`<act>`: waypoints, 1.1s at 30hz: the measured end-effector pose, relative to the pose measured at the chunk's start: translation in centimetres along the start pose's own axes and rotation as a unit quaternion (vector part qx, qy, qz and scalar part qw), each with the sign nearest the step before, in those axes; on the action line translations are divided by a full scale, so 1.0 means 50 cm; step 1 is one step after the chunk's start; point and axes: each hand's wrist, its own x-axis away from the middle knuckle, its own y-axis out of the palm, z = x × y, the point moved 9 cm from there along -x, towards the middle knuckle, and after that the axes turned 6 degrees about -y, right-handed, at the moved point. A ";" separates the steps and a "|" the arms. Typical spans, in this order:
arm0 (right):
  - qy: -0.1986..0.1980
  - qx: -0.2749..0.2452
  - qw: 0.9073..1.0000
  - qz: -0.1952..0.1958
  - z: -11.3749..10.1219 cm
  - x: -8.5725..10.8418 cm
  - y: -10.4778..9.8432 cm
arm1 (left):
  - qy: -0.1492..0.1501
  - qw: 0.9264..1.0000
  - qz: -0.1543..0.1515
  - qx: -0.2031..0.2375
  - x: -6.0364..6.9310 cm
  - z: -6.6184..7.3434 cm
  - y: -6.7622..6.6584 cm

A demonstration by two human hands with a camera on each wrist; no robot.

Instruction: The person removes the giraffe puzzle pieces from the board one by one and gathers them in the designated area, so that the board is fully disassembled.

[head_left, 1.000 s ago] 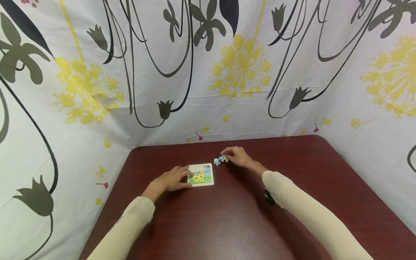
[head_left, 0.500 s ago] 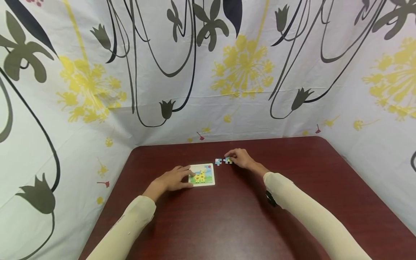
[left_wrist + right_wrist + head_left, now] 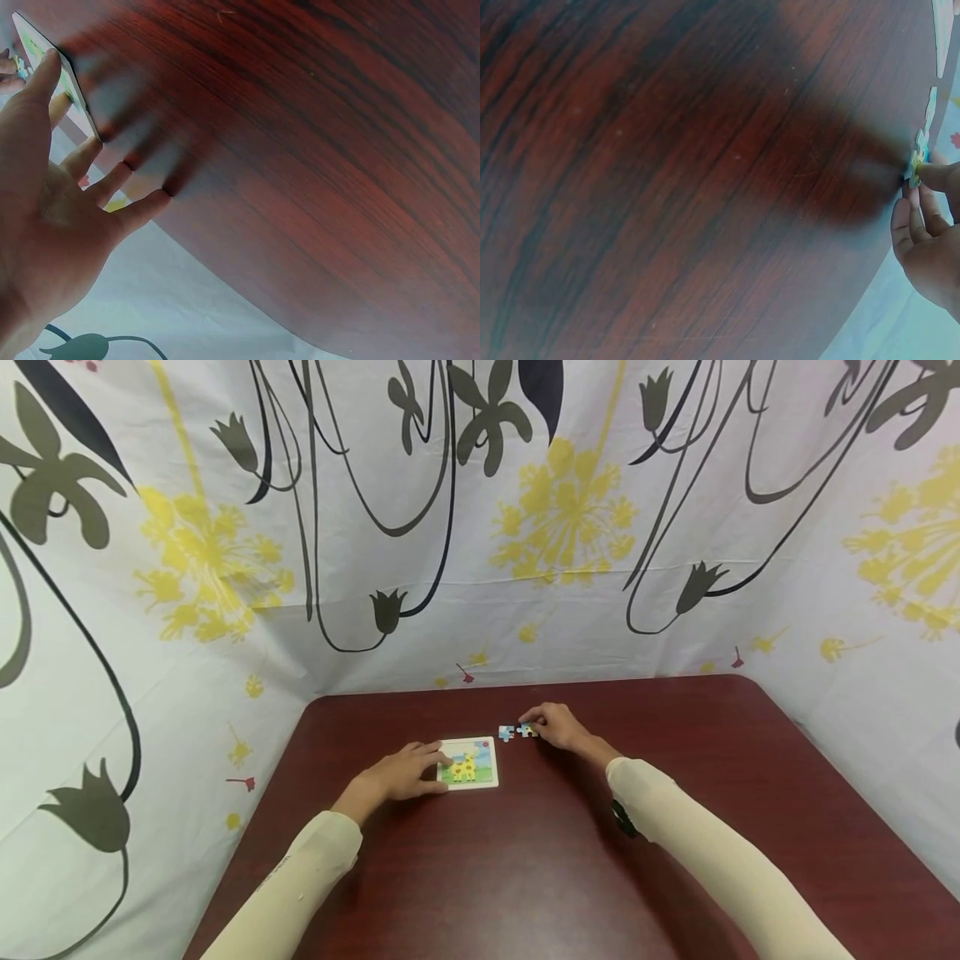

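A white-framed jigsaw puzzle board [image 3: 480, 768] with a yellow giraffe picture lies flat on the table. My left hand [image 3: 405, 772] rests at its left edge. In the left wrist view, the thumb and index finger of that hand [image 3: 60, 217] touch the board [image 3: 79, 101] and the other fingers are spread. Beyond the board's upper right corner, my right hand [image 3: 558, 727] pinches a blue and yellow jigsaw piece [image 3: 526, 730]. The right wrist view shows the thumb of this hand [image 3: 934, 247] on the piece [image 3: 915, 166]. Just left of it lies a second, light blue jigsaw piece [image 3: 506, 733].
The dark red wooden table [image 3: 510, 877] has rounded far corners. A white curtain [image 3: 450, 552] printed with flowers hangs behind it and along both sides.
My right hand has drawn its jigsaw piece a little to the right, so a gap now shows between the two pieces. The left hand has stayed on the board.
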 end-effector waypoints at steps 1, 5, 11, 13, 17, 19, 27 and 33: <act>0.000 0.002 1.000 0.000 0.000 0.000 0.000 | 0.000 1.000 0.001 0.000 0.000 0.000 0.000; 0.000 0.006 1.000 -0.003 -0.001 0.000 0.001 | -0.001 1.000 0.001 -0.005 0.000 0.000 0.001; -0.016 0.010 1.000 0.005 0.000 -0.001 0.000 | -0.006 1.000 -0.005 -0.006 0.002 0.001 -0.001; -0.016 0.007 1.000 0.007 -0.001 -0.001 -0.002 | -0.008 1.000 -0.005 -0.008 0.002 0.001 -0.001; -0.022 -0.007 1.000 0.008 -0.012 -0.001 -0.003 | -0.008 1.000 -0.005 -0.009 0.002 0.002 -0.002; -0.029 -0.012 0.999 0.009 -0.021 -0.002 -0.003 | -0.008 1.000 -0.005 -0.010 0.002 0.002 -0.001; -0.043 -0.017 0.999 0.004 -0.056 -0.008 0.015 | -0.008 1.000 -0.007 -0.015 0.002 0.001 -0.001; -0.054 -0.019 0.998 -0.008 -0.080 -0.013 0.033 | -0.007 1.000 -0.006 -0.009 -0.001 0.000 0.000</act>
